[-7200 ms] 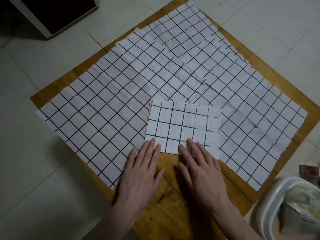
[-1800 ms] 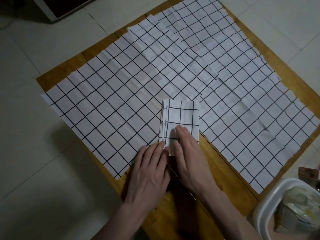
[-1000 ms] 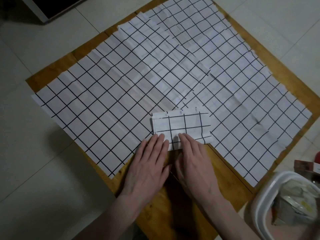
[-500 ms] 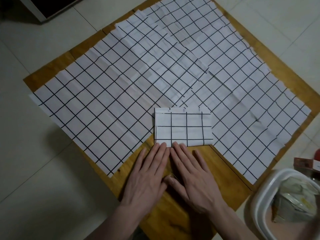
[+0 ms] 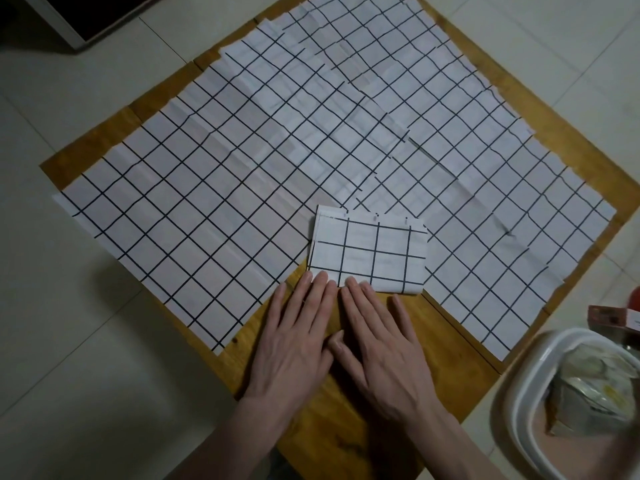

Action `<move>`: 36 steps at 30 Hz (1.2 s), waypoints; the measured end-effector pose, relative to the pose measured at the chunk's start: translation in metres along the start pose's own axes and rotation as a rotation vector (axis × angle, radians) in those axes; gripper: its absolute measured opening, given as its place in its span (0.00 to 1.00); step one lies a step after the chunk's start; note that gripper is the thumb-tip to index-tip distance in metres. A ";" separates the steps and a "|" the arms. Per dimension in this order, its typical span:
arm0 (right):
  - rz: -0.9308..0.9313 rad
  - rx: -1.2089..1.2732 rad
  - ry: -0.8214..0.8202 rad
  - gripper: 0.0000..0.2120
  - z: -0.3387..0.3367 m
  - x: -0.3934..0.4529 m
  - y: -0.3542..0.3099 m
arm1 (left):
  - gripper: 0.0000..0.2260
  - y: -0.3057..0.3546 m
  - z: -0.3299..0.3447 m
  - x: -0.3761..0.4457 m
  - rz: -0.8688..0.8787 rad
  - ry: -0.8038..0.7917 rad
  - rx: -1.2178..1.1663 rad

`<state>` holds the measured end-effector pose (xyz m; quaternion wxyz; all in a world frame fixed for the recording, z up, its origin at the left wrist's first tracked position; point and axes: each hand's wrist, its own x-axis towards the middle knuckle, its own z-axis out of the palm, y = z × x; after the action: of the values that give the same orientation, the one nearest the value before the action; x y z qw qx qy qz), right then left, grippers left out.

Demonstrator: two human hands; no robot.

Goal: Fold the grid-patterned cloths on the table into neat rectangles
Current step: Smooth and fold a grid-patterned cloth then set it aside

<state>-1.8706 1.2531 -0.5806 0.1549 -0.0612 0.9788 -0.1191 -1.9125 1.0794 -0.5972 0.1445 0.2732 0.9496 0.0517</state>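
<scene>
A small folded rectangle of white cloth with a black grid [image 5: 369, 252] lies near the front corner of the wooden table [image 5: 446, 344]. My left hand [image 5: 294, 341] and my right hand [image 5: 377, 344] rest flat and side by side on the wood, fingers apart, with only their fingertips touching the folded cloth's near edge. Neither hand holds anything. Behind the folded piece, several larger unfolded grid cloths lie flat and overlapping: one on the left [image 5: 194, 209] and others on the right [image 5: 485, 188].
A white plastic tub [image 5: 519, 407] with crumpled packets inside stands on the tiled floor at the lower right, with a small red-brown box [image 5: 609, 315] behind it. A dark panel with a white frame [image 5: 79, 15] sits at the top left.
The cloth went from a wide fold to a small rectangle and was turned to lie sideways. My hands have slid back off it, so only the fingertips touch its near edge.
</scene>
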 end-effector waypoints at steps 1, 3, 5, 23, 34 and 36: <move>0.030 0.000 0.009 0.34 0.001 -0.001 0.000 | 0.31 0.000 0.000 0.000 0.002 0.005 -0.002; 0.088 -0.002 0.034 0.34 0.002 -0.005 0.002 | 0.31 -0.001 0.002 0.000 0.004 0.010 -0.010; 0.126 -0.016 0.059 0.35 0.002 -0.009 0.006 | 0.31 -0.002 0.002 0.000 0.003 0.002 -0.015; 0.310 -0.041 0.201 0.29 -0.012 -0.014 0.030 | 0.25 0.009 -0.008 0.007 -0.104 0.072 -0.095; 0.270 0.081 0.308 0.27 -0.049 0.053 0.061 | 0.24 0.016 -0.014 0.031 -0.104 0.127 -0.071; 0.317 0.094 0.283 0.29 -0.050 0.058 0.062 | 0.24 0.015 -0.014 0.032 -0.088 0.138 -0.051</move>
<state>-1.9467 1.3140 -0.5670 0.0355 0.1181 0.9816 -0.1461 -1.9352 1.1086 -0.5888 0.0876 0.2231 0.9669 0.0880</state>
